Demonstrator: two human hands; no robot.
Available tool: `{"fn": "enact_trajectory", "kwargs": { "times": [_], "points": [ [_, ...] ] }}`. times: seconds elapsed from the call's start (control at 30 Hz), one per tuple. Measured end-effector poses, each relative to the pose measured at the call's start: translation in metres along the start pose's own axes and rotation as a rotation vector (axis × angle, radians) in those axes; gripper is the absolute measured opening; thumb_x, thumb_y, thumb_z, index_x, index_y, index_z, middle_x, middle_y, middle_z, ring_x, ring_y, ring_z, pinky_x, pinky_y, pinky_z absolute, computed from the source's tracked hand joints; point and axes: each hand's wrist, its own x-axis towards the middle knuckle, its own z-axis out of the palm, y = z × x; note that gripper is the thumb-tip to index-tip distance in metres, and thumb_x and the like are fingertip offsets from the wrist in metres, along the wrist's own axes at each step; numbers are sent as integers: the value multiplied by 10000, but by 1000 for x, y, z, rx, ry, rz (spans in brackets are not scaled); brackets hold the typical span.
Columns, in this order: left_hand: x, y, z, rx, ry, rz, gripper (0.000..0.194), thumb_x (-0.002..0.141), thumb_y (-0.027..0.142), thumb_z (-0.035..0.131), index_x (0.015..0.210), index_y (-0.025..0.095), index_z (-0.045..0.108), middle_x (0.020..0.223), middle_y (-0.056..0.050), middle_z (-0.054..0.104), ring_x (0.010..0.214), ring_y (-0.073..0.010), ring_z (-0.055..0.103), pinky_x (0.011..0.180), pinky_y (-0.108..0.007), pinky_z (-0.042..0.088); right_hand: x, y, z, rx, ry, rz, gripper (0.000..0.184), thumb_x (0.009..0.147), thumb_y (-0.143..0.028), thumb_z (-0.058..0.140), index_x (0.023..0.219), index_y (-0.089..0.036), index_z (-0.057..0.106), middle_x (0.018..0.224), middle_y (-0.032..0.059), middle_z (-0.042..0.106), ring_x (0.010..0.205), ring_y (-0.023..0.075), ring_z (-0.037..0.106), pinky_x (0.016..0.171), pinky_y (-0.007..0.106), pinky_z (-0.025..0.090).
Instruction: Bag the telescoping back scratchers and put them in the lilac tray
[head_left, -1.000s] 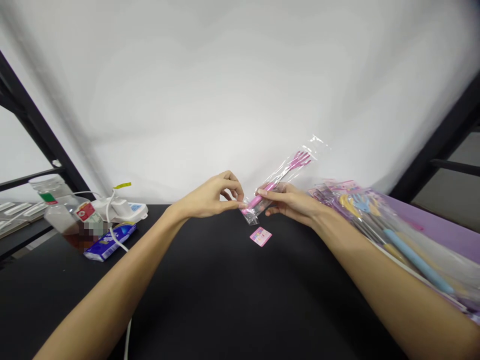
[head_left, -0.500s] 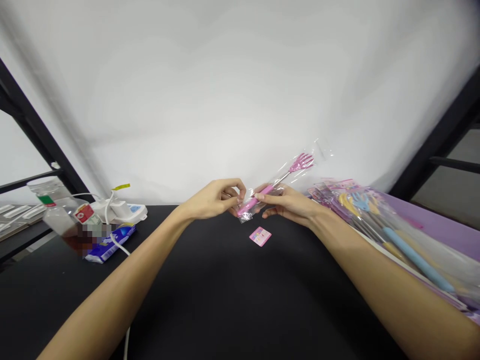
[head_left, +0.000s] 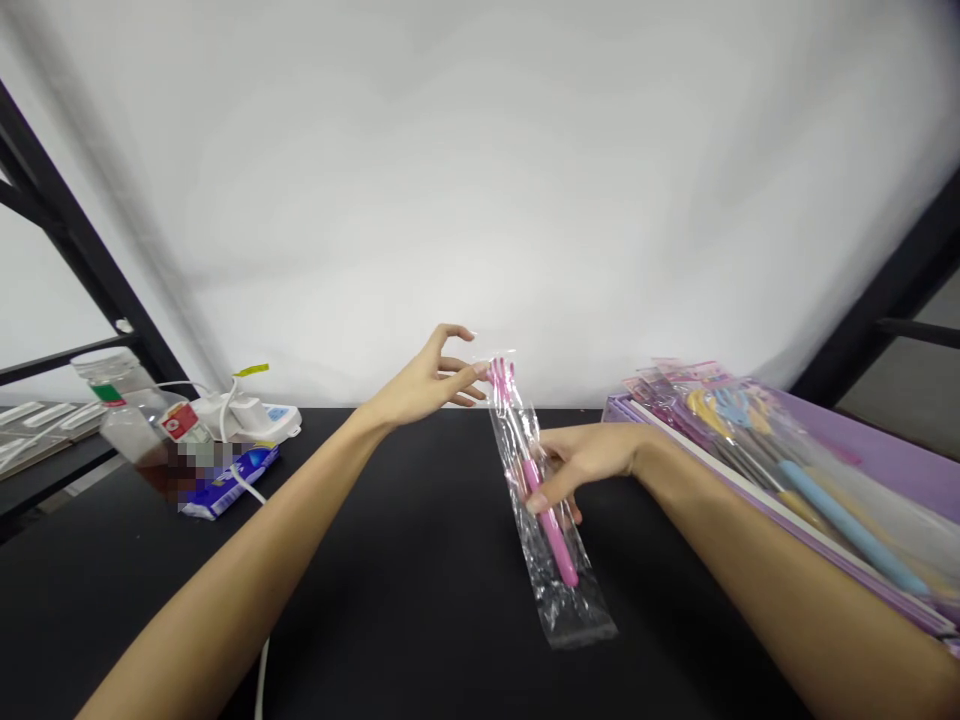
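A pink back scratcher (head_left: pixel 556 540) lies inside a clear plastic bag (head_left: pixel 574 620), its claw end pointing up and away and its handle toward me. My right hand (head_left: pixel 581 465) is closed around the bagged handle near its middle, thumb on top. My left hand (head_left: pixel 433 378) is open beside the claw end, fingers apart. One of its fingertips is at the edge of the bag by the claw; whether it touches cannot be made out. The small pink card does not show now.
On the right stands a purple box (head_left: pixel 885 440) with several bagged back scratchers (head_left: pixel 817 500). To the left are a clear bottle (head_left: pixel 139 415) with dark liquid, a blue packet (head_left: pixel 236 485), a white power strip (head_left: pixel 277 422) and a white cable (head_left: pixel 262 670) on the black table (head_left: pixel 420 620).
The bagged back scratcher has swung round, its claw now up and left and its handle toward me. My left hand has let go of the handle end and opened. The pink card has gone from sight.
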Motion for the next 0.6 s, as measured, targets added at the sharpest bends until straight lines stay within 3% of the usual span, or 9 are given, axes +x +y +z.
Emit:
{"fn": "enact_trajectory", "kwargs": {
  "times": [0.1,0.23,0.4,0.53,0.6],
  "points": [
    [2,-6,3,-85,13,35,617,846,370,707,1287,285,285,959,-39,642,837,-194,708,819,-434,600,6,3,2,-36,-49,52,350,720,-431,809,837,-125,684,716,17,691,579,115,653,578,225,560],
    [2,-11,13,-41,-3,50,470,848,348,692,1179,263,371,911,-5,595,753,-159,697,787,-399,597,12,7,5,-39,-85,72,379,691,-445,825,841,-126,688,722,18,694,591,114,655,508,187,539],
    [2,-14,28,129,71,45,330,863,332,659,1117,237,471,883,18,556,690,-112,656,645,-256,530,11,0,12,-123,-40,35,379,658,-487,833,766,-140,727,676,6,670,503,76,553,427,165,464],
    [3,-16,27,91,89,15,390,820,320,713,1125,210,498,939,-9,598,724,-116,666,668,-252,526,-1,0,3,-113,-78,98,370,661,-485,832,823,-163,750,754,38,724,614,128,665,447,168,450],
    [3,-18,23,79,71,12,458,793,316,744,1164,194,504,1040,-47,618,745,-114,670,725,-278,544,-8,6,-7,-72,-9,91,411,655,-475,839,920,-174,749,819,45,738,663,143,684,499,190,491]
  ]
}}
